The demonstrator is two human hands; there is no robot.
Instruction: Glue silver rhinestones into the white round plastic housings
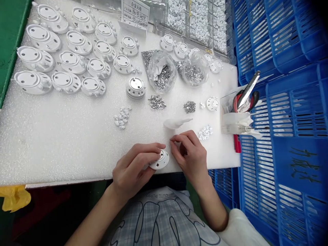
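My left hand [137, 165] grips a round white plastic part [160, 162] at the foam table's front edge; dark marks dot its rim. Just right of it, my right hand [191, 153] has thumb and forefinger pinched together, and whatever is between the tips is too small to make out. A white translucent piece [174, 123] lies beyond my fingers. Small metal bits form two piles, one in the middle [156, 102] and one further right [190, 107]. Small white pieces lie at the left [122, 118] and right [205, 132].
Rows of white parts [74, 61] fill the back left. Two clear bags [162, 73] of metal bits stand behind the piles. At the right are a clear holder with scissors [246, 97] and blue crates [297, 102]. A handwritten card [135, 14] stands at the back.
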